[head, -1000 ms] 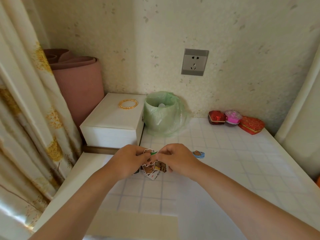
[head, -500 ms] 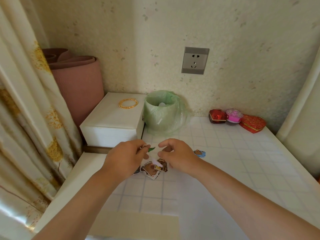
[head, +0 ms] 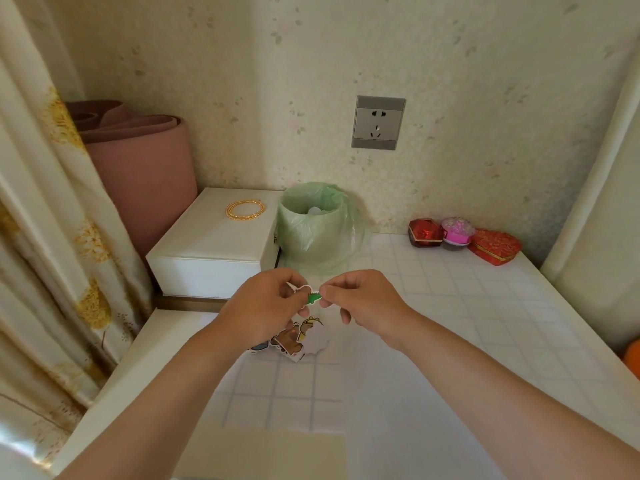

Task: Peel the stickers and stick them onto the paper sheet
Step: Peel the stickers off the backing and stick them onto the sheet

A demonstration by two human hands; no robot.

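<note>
Both hands are raised above the tiled table. My left hand [head: 266, 306] pinches a white backing piece [head: 300, 289], and my right hand [head: 360, 299] pinches a small green sticker [head: 314, 298] that hangs between the two hands. Below them a small pile of cartoon bear stickers [head: 294, 339] lies on the table. A cream paper sheet [head: 263, 453] lies flat at the near edge of the table, under my forearms.
A white box [head: 214, 244] with a gold bangle [head: 245, 208] stands at the back left. Beside it is a bin lined with a green bag [head: 313, 225]. Three red and pink gift boxes [head: 460, 237] sit by the wall. A curtain [head: 45, 237] hangs left.
Both hands rose from the sticker pile. The green sticker has come away from its white backing, and a white backing piece now lies on the pile.
</note>
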